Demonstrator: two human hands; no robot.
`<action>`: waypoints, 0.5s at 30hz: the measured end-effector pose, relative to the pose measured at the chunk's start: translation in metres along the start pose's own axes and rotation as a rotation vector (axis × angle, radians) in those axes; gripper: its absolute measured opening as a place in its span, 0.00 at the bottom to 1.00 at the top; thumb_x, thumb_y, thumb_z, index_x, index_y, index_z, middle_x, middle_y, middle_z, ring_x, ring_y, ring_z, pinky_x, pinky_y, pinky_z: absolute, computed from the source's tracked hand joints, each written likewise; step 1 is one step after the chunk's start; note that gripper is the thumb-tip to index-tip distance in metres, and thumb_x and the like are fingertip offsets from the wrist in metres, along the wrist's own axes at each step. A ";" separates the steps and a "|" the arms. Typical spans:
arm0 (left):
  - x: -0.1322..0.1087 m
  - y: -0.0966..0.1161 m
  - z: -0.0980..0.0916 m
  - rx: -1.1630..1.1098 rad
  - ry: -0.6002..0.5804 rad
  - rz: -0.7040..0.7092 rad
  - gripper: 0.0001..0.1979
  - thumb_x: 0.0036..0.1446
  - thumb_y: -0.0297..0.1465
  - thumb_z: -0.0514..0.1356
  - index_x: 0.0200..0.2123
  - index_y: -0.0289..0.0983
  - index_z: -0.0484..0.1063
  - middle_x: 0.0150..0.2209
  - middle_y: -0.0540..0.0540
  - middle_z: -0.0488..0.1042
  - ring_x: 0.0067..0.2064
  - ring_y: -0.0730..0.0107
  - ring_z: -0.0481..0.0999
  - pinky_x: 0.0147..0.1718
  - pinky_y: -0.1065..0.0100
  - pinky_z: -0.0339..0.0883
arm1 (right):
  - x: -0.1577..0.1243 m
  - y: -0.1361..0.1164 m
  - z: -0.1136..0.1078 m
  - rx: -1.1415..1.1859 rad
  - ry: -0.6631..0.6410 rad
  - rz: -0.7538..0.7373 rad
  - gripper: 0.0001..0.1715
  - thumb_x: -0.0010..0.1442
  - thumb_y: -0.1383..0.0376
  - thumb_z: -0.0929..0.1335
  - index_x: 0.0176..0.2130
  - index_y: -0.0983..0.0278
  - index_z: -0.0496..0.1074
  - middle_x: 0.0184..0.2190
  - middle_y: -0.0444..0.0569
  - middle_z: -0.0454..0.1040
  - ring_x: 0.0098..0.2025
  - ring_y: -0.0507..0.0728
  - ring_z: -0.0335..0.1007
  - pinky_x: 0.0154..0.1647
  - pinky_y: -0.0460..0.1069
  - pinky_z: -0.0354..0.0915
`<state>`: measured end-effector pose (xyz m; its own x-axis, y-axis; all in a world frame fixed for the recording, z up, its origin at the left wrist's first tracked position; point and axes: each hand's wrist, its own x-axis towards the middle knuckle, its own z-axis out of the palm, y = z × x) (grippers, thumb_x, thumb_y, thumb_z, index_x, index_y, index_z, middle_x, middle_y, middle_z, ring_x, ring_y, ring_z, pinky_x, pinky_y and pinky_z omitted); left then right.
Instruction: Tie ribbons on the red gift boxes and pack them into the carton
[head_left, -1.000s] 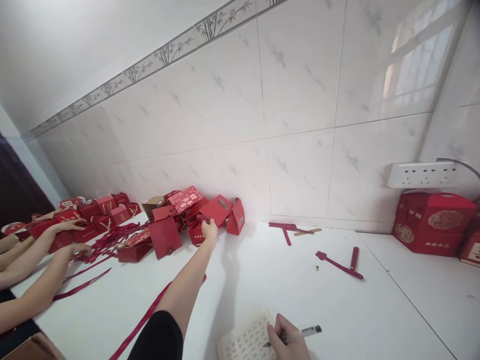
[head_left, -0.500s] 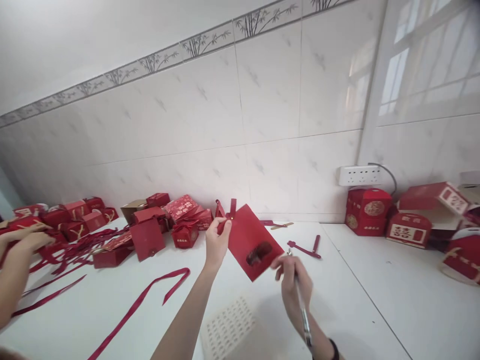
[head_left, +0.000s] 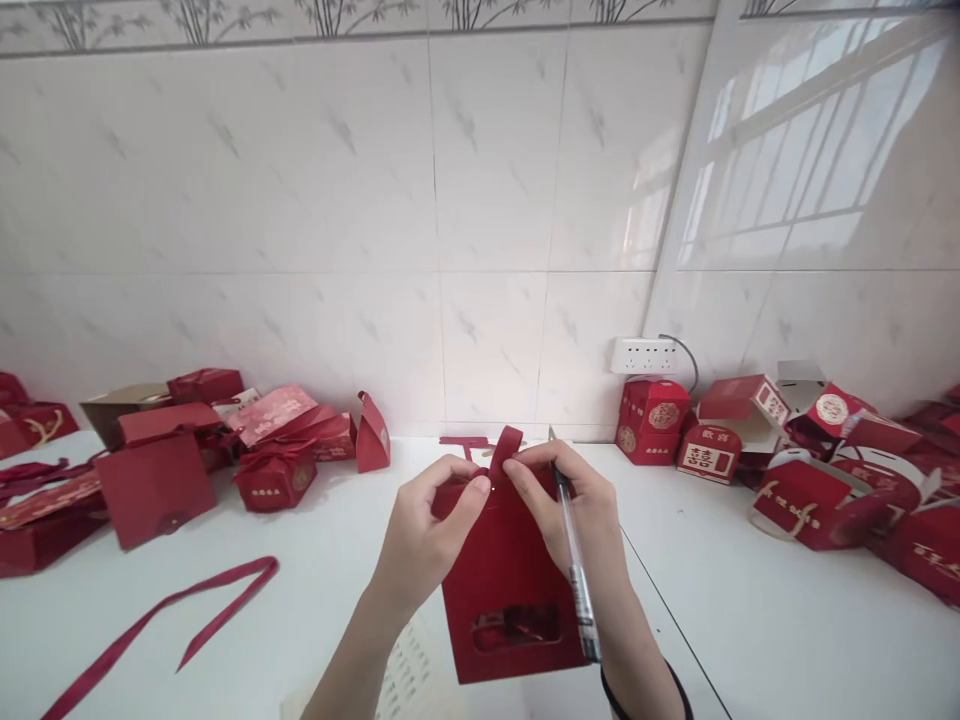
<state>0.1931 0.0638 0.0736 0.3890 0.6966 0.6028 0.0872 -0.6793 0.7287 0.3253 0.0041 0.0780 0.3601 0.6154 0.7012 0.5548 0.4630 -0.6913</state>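
Observation:
Upright in front of me is a flat-faced red gift bag (head_left: 506, 560) with a clear window near its bottom edge. A dark red ribbon (head_left: 509, 443) stands up in a loop at its top. My left hand (head_left: 427, 535) pinches the top of the bag at the base of the loop, thumb in front. With thumb and forefinger, my right hand (head_left: 585, 510) pinches the ribbon from the other side. A clear-barrelled pen (head_left: 576, 575) is also tucked in the right hand, slanting down over its back. The fingertips hide where ribbon and bag meet.
Red gift boxes (head_left: 274, 480) are heaped at the left, and more red boxes (head_left: 806, 500) at the right. A long ribbon (head_left: 161, 610) lies at front left. A white studded mat (head_left: 409, 670) is beneath my left forearm. A power strip (head_left: 643, 355) is on the wall.
The bag has turned from tilted to upright and come lower. My right hand has moved from its lower corner up to the ribbon. The view has swung right; another person's arms have left it.

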 end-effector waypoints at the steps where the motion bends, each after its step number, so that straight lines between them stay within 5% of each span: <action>1: -0.002 0.002 -0.002 -0.005 0.016 -0.007 0.06 0.57 0.34 0.56 0.31 0.39 0.70 0.30 0.51 0.73 0.33 0.74 0.72 0.32 0.74 0.67 | -0.001 -0.001 0.001 0.000 0.010 -0.035 0.07 0.58 0.64 0.67 0.29 0.62 0.69 0.24 0.41 0.71 0.24 0.50 0.64 0.24 0.44 0.62; 4: -0.006 0.010 -0.013 -0.030 0.061 -0.017 0.03 0.55 0.32 0.59 0.33 0.39 0.69 0.32 0.51 0.74 0.34 0.73 0.74 0.33 0.74 0.68 | -0.002 -0.003 0.007 -0.009 0.043 -0.172 0.05 0.58 0.66 0.67 0.29 0.61 0.69 0.25 0.41 0.72 0.26 0.50 0.66 0.27 0.44 0.64; 9: -0.010 0.015 -0.033 -0.134 -0.046 -0.029 0.04 0.54 0.29 0.59 0.31 0.40 0.64 0.23 0.54 0.70 0.25 0.76 0.70 0.22 0.75 0.65 | -0.009 -0.007 0.016 -0.039 -0.054 -0.311 0.04 0.58 0.68 0.67 0.31 0.61 0.70 0.26 0.41 0.73 0.26 0.50 0.67 0.27 0.45 0.65; 15: -0.015 0.023 -0.035 -0.130 0.036 0.187 0.04 0.56 0.25 0.57 0.31 0.40 0.70 0.29 0.51 0.73 0.31 0.76 0.74 0.27 0.76 0.69 | -0.016 -0.021 0.019 0.005 0.036 -0.354 0.03 0.58 0.67 0.68 0.32 0.60 0.68 0.28 0.41 0.73 0.29 0.51 0.70 0.29 0.45 0.67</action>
<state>0.1569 0.0457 0.0930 0.3541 0.5705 0.7410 -0.1031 -0.7637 0.6372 0.2941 -0.0035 0.0777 0.1725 0.3930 0.9032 0.6467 0.6465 -0.4048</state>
